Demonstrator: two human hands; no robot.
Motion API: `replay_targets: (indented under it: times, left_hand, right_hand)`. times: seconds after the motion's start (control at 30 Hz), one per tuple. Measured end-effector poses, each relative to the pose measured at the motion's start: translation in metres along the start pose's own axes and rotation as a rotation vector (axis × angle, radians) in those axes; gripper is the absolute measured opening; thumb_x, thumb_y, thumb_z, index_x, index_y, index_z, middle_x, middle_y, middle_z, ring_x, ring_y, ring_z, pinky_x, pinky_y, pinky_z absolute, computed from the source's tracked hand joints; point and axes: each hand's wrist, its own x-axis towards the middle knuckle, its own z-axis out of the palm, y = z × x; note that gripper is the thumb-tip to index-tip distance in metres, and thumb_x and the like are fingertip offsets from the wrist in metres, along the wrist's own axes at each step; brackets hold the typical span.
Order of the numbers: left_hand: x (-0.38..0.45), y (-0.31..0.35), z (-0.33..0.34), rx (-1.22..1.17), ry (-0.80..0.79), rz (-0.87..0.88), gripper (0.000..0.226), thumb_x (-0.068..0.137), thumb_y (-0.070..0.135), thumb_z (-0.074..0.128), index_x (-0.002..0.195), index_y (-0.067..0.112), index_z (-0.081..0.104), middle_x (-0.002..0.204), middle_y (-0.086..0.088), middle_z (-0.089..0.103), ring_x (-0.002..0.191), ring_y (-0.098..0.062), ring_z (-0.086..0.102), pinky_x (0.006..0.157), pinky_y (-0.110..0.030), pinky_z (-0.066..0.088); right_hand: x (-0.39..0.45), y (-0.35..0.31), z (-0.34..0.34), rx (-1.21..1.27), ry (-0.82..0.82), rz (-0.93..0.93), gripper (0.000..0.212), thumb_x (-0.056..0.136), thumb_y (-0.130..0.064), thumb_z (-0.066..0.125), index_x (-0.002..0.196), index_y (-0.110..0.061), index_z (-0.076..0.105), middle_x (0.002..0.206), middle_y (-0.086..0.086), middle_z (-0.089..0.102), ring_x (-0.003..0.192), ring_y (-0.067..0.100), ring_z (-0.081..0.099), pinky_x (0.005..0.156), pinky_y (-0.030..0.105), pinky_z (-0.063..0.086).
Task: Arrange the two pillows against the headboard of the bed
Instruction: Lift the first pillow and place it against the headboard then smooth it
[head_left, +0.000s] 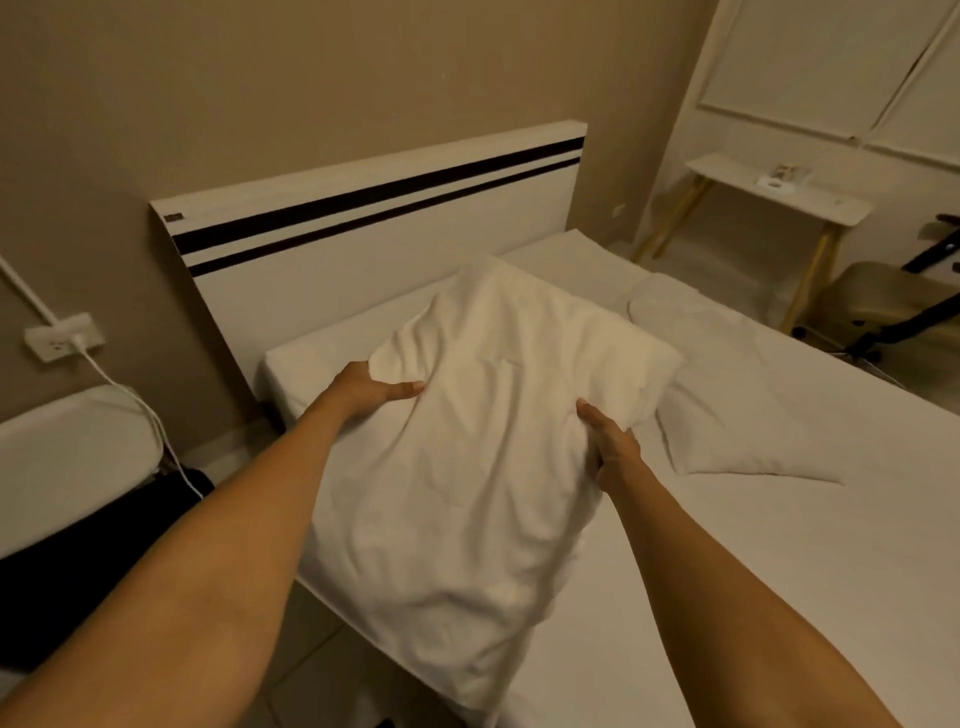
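Observation:
A large white pillow (483, 441) is held up over the near left part of the bed (779, 571), its far end pointing toward the headboard (363, 249). My left hand (371, 389) grips its left edge and my right hand (610, 447) grips its right edge. The headboard is white with two dark stripes. A second white pillow (727, 395) lies flat on the mattress to the right, a little away from the headboard.
A wall socket (62, 338) with a white cable sits left of the bed, above a white and black object (67, 467). A small white table (779, 192) with wooden legs and a chair (893, 306) stand beyond the bed's right side.

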Motion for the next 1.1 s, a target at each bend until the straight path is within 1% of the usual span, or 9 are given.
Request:
replay_targets:
  times: [0.17, 0.23, 0.33, 0.43, 0.57, 0.77, 0.87, 0.97, 1.1]
  left_hand:
    - [0.056, -0.016, -0.062, 0.025, -0.003, 0.004, 0.074, 0.064, 0.052, 0.083, 0.125, 0.017, 0.060, 0.109, 0.004, 0.063, 0.106, -0.023, 0.059, 0.092, -0.032, 0.045]
    - [0.078, -0.020, -0.084, 0.040, -0.013, -0.008, 0.085, 0.057, 0.059, 0.084, 0.126, 0.017, 0.060, 0.117, 0.003, 0.066, 0.111, -0.024, 0.060, 0.098, -0.035, 0.047]
    - [0.113, -0.027, -0.110, 0.057, -0.015, -0.023, 0.112, 0.039, 0.074, 0.082, 0.133, 0.019, 0.055, 0.127, 0.002, 0.064, 0.117, -0.024, 0.059, 0.102, -0.041, 0.047]
    - [0.145, -0.033, -0.128, 0.065, -0.022, -0.030, 0.120, 0.036, 0.075, 0.081, 0.137, 0.017, 0.051, 0.131, 0.000, 0.061, 0.120, -0.026, 0.057, 0.104, -0.043, 0.046]
    - [0.185, -0.039, -0.143, 0.042, -0.038, -0.035, 0.108, 0.044, 0.067, 0.084, 0.134, 0.016, 0.054, 0.127, 0.000, 0.064, 0.116, -0.025, 0.059, 0.102, -0.041, 0.047]
    - [0.255, -0.053, -0.164, 0.024, -0.051, -0.093, 0.104, 0.039, 0.069, 0.082, 0.127, 0.019, 0.061, 0.120, 0.001, 0.068, 0.111, -0.024, 0.061, 0.101, -0.040, 0.049]
    - [0.288, -0.054, -0.176, 0.008, -0.060, -0.112, 0.102, 0.041, 0.066, 0.083, 0.128, 0.018, 0.060, 0.123, 0.000, 0.067, 0.113, -0.024, 0.061, 0.102, -0.040, 0.048]
    - [0.320, -0.056, -0.192, 0.001, -0.051, -0.135, 0.095, 0.052, 0.059, 0.086, 0.132, 0.017, 0.058, 0.129, -0.002, 0.064, 0.118, -0.025, 0.059, 0.104, -0.038, 0.046]
    - [0.359, -0.059, -0.218, 0.028, -0.059, -0.157, 0.118, 0.034, 0.071, 0.081, 0.136, 0.018, 0.055, 0.133, -0.004, 0.062, 0.121, -0.027, 0.057, 0.105, -0.043, 0.045]
  right_hand:
    - [0.016, 0.015, 0.080, 0.004, 0.017, 0.027, 0.089, 0.072, -0.026, 0.083, 0.145, -0.007, 0.035, 0.146, 0.009, 0.047, 0.131, 0.032, 0.046, 0.108, 0.041, 0.037]
    - [0.023, 0.020, 0.106, 0.002, 0.026, 0.038, 0.086, 0.072, -0.025, 0.083, 0.143, -0.007, 0.039, 0.144, 0.008, 0.049, 0.130, 0.031, 0.048, 0.107, 0.040, 0.038]
    - [0.034, 0.026, 0.142, 0.020, 0.041, 0.061, 0.084, 0.072, -0.024, 0.083, 0.142, -0.007, 0.039, 0.143, 0.008, 0.050, 0.129, 0.031, 0.048, 0.106, 0.039, 0.038]
    - [0.048, 0.029, 0.173, 0.018, 0.064, 0.084, 0.086, 0.072, -0.024, 0.083, 0.143, -0.007, 0.038, 0.143, 0.009, 0.050, 0.129, 0.031, 0.049, 0.106, 0.039, 0.038]
    - [0.076, 0.032, 0.211, 0.006, 0.083, 0.111, 0.088, 0.072, -0.023, 0.083, 0.144, -0.006, 0.036, 0.143, 0.010, 0.050, 0.128, 0.032, 0.049, 0.106, 0.040, 0.039]
    - [0.136, 0.039, 0.269, -0.024, 0.088, 0.132, 0.088, 0.072, -0.023, 0.083, 0.143, -0.005, 0.036, 0.141, 0.012, 0.051, 0.125, 0.033, 0.052, 0.106, 0.040, 0.042]
    - [0.166, 0.040, 0.300, -0.037, 0.089, 0.165, 0.091, 0.072, -0.023, 0.083, 0.145, -0.006, 0.033, 0.142, 0.012, 0.050, 0.125, 0.034, 0.052, 0.104, 0.040, 0.043]
    - [0.190, 0.039, 0.333, -0.034, 0.071, 0.188, 0.091, 0.074, -0.021, 0.081, 0.148, -0.008, 0.029, 0.143, 0.013, 0.048, 0.126, 0.033, 0.051, 0.103, 0.040, 0.043]
    - [0.216, 0.041, 0.372, -0.060, 0.063, 0.228, 0.101, 0.071, -0.025, 0.084, 0.150, -0.008, 0.024, 0.145, 0.012, 0.046, 0.128, 0.034, 0.049, 0.107, 0.042, 0.042]
